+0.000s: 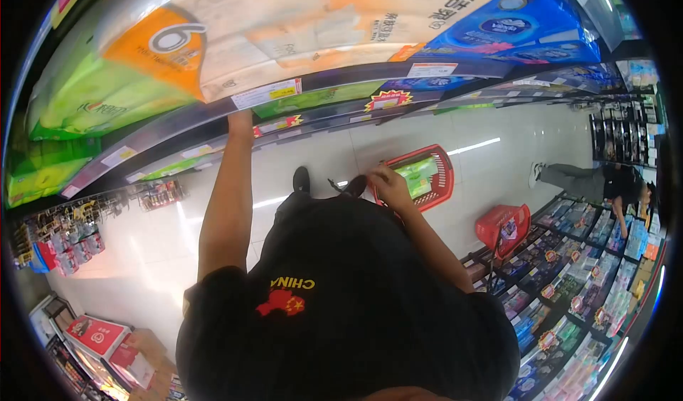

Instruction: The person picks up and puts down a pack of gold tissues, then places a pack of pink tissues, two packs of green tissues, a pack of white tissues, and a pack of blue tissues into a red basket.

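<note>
Hands Busy Between Packed Shelf and Red Basket

A shelf edge (178,126) lined with price tags hides most of a shopper's left hand (240,122); its grip cannot be told. The right hand (386,185) bends its fingers at the near end of a red plastic basket (447,176) on the glossy tiled floor (320,148); whether they close on anything is unclear. A green package (418,176) lies inside the basket. Above, bulging, shiny plastic-wrapped packs (306,28) include one with a large "6" on orange. "CHINA" marks the black shirt (341,280). To the right, a second red basket (502,229) stands beside a crowded display (569,273), where another person (617,184) reaches in.
</note>
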